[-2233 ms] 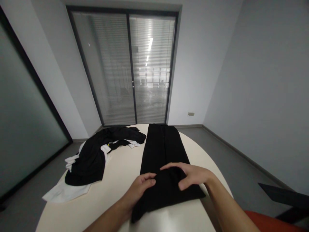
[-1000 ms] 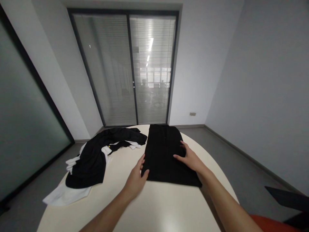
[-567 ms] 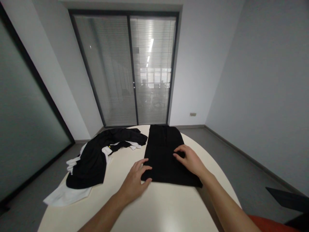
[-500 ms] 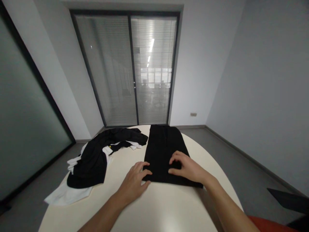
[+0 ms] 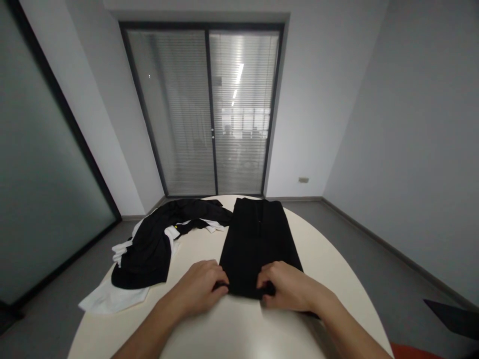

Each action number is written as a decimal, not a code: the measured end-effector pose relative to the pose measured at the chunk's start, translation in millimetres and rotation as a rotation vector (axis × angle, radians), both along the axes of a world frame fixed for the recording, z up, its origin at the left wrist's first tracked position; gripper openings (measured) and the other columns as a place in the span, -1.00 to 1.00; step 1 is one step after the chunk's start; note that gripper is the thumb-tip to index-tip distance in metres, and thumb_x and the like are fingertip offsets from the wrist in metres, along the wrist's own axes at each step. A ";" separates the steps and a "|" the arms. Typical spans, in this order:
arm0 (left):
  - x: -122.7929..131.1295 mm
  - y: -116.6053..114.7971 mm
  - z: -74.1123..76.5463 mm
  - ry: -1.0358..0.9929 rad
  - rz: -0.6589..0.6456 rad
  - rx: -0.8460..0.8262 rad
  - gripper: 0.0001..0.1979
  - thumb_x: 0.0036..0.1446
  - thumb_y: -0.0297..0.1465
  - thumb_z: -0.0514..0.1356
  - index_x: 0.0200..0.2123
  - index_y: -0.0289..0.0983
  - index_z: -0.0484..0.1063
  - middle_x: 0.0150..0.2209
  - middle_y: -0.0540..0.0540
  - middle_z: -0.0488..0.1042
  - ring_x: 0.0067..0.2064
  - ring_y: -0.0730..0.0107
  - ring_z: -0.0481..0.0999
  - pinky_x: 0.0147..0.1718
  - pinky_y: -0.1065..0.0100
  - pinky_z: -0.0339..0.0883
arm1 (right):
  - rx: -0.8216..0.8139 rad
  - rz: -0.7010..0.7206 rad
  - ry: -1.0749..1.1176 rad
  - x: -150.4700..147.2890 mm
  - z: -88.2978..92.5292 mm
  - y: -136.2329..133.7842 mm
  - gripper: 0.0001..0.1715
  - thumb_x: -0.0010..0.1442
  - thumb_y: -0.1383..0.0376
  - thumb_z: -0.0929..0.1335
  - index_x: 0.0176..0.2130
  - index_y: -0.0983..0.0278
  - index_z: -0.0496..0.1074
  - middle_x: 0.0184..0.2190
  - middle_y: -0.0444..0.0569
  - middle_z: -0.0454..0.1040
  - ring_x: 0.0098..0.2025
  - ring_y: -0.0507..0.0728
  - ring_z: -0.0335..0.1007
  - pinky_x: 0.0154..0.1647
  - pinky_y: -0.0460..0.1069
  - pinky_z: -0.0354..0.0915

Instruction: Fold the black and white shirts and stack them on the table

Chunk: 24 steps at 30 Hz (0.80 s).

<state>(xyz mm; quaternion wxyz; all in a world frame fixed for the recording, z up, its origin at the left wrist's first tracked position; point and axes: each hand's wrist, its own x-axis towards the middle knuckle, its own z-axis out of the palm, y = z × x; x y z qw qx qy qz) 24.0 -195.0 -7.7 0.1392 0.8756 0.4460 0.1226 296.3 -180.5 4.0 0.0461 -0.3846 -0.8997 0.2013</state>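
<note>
A black skirt [image 5: 259, 239] lies flat on the round table, its narrower end away from me and its wider edge toward me. A short seam runs down from the middle of the far end. My left hand [image 5: 204, 284] pinches the near left corner between thumb and fingers. Farther right along the same edge, my right hand [image 5: 282, 284] grips the cloth, fingers curled over it and thumb at the hem. Part of the near right corner is hidden behind my right wrist.
A loose heap of black clothes [image 5: 149, 249] and a white garment [image 5: 114, 298] spreads over the left of the cream table [image 5: 232, 339]. Behind the table stands a glass partition with blinds [image 5: 179, 124]. Something red [image 5: 411, 352] shows at bottom right.
Both hands have closed on the near edge of the skirt. My right hand has come down from above the cloth to the hem, and the skirt's near edge sits closer to me.
</note>
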 end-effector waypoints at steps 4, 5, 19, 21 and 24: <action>-15.3 -19.0 14.5 0.064 -0.028 -0.556 -0.84 -0.07 -0.40 0.31 -0.36 -0.14 0.66 -0.48 0.06 0.59 -0.47 0.39 0.52 -0.52 0.47 0.22 | -0.364 0.194 -0.020 -20.3 -8.6 -17.6 -0.62 -0.08 0.26 0.50 -0.17 0.18 0.62 -0.29 -0.17 0.61 -0.30 0.08 0.52 -0.32 -0.14 0.28; -17.0 -22.5 15.8 0.073 -0.049 -0.666 -0.85 -0.10 -0.38 0.33 -0.37 -0.14 0.67 -0.50 0.06 0.59 -0.48 0.39 0.51 -0.54 0.48 0.20 | -0.447 0.252 -0.036 -25.3 -10.9 -21.6 -0.60 -0.08 0.28 0.51 -0.16 0.17 0.62 -0.32 -0.20 0.60 -0.31 0.06 0.51 -0.33 -0.15 0.28; -12.5 16.3 -28.2 -0.222 0.139 -0.038 -0.55 0.15 -0.28 0.27 0.13 -0.11 0.43 0.04 -0.11 0.50 0.05 0.15 0.45 0.06 0.21 0.28 | -0.150 -0.265 0.078 33.1 -1.8 18.7 -0.67 0.05 0.09 0.49 -0.25 0.26 0.58 -0.38 -0.10 0.53 -0.39 0.04 0.39 -0.40 -0.11 0.18; -13.3 18.3 -36.8 -0.198 0.126 -0.041 -0.54 0.15 -0.28 0.28 0.13 -0.12 0.42 0.01 -0.12 0.50 0.05 0.13 0.45 0.06 0.18 0.29 | -0.165 -0.281 0.036 37.9 -5.6 23.5 -0.61 0.01 0.06 0.50 -0.22 0.25 0.58 -0.36 -0.09 0.53 -0.38 0.07 0.39 -0.40 -0.09 0.18; -10.4 18.3 -41.1 -0.175 0.094 -0.023 -0.65 0.14 -0.32 0.28 0.03 -0.14 0.49 -0.06 -0.12 0.51 0.01 0.12 0.44 0.04 0.16 0.29 | -0.190 -0.263 -0.002 37.5 -10.9 23.8 -0.59 -0.05 0.06 0.53 -0.24 0.25 0.57 -0.33 -0.07 0.52 -0.34 0.09 0.38 -0.38 -0.08 0.18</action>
